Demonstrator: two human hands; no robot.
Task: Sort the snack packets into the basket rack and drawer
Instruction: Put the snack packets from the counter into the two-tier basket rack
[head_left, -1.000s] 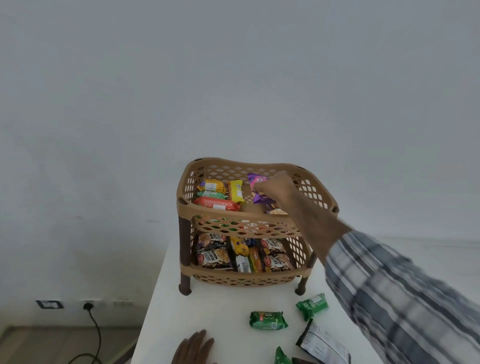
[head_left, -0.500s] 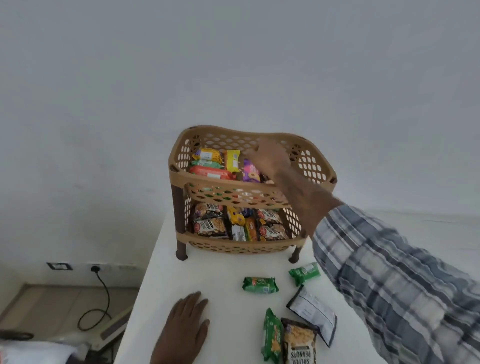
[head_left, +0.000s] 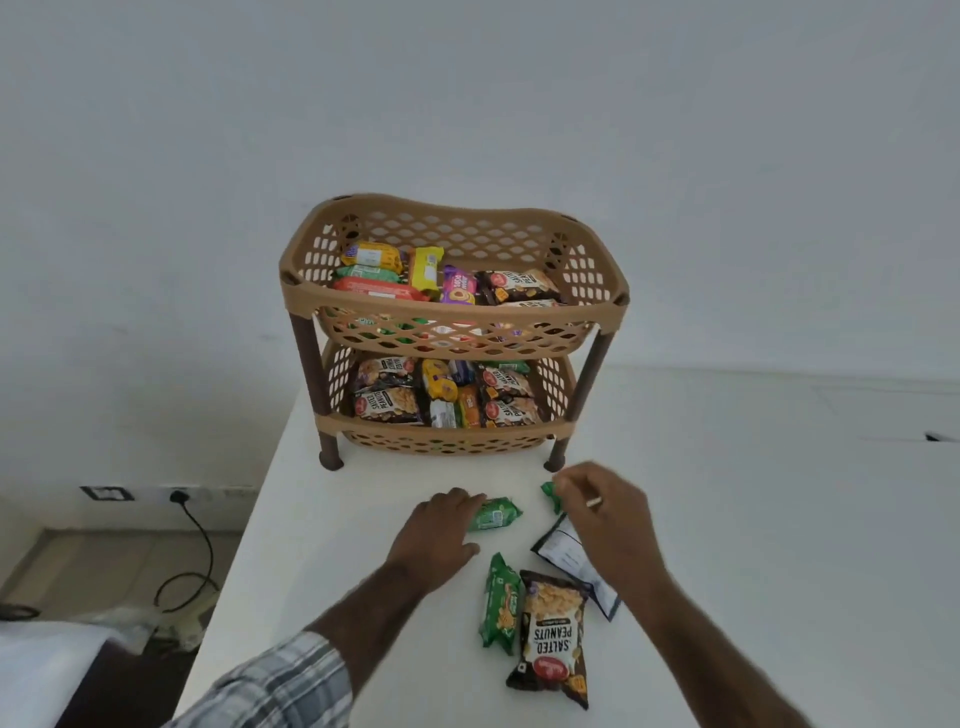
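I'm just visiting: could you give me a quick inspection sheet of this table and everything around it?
Surface: white table, five packets loose on it.
Job's things: basket rack, both tiers holding packets; salted peanuts packet, long green packet, white-backed packet lie near; no drawer seen.
Clutter: nothing seen.
Hands: left hand touches left small green packet, grip unclear; right hand pinches right small green packet.
Cables: black cable plugged into wall socket, trailing down.
Surroundings: white wall.
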